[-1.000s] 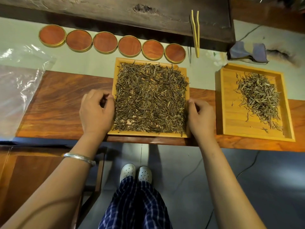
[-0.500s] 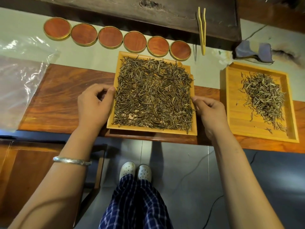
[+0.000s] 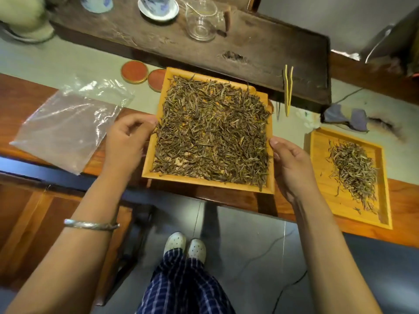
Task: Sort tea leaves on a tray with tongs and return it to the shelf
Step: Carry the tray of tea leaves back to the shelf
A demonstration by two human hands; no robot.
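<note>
Both hands held the full tray [image 3: 205, 180] by its side rims: the left hand [image 3: 124, 141] had its fingers [image 3: 145, 120] curled shut on the left edge, thumb on top near the far corner, and the right hand [image 3: 291, 165] was closed on the right edge with the thumb lying along the rim. A grip on opposite sides made sense, since the tea leaves [image 3: 212, 132] lay loose and spread almost wall to wall, and any tilt would have sent them sliding. The tray appeared lifted a little off the counter [image 3: 34, 91], its far end covering part of a row of round red coasters [image 3: 134, 71], though how far it was off the wood could not be told. The tongs [image 3: 288, 89] lay untouched against the dark wooden slab [image 3: 260, 51] behind, well apart from either hand, so picking had apparently ended and the carry to the shelf was the step in hand; no shelf was in view. A second tray [image 3: 383, 177] to the right held a smaller heap of paler leaves, probably the sorted pickings, set aside to stay separate. A clear plastic bag [image 3: 68, 128] lay flat to the left.
</note>
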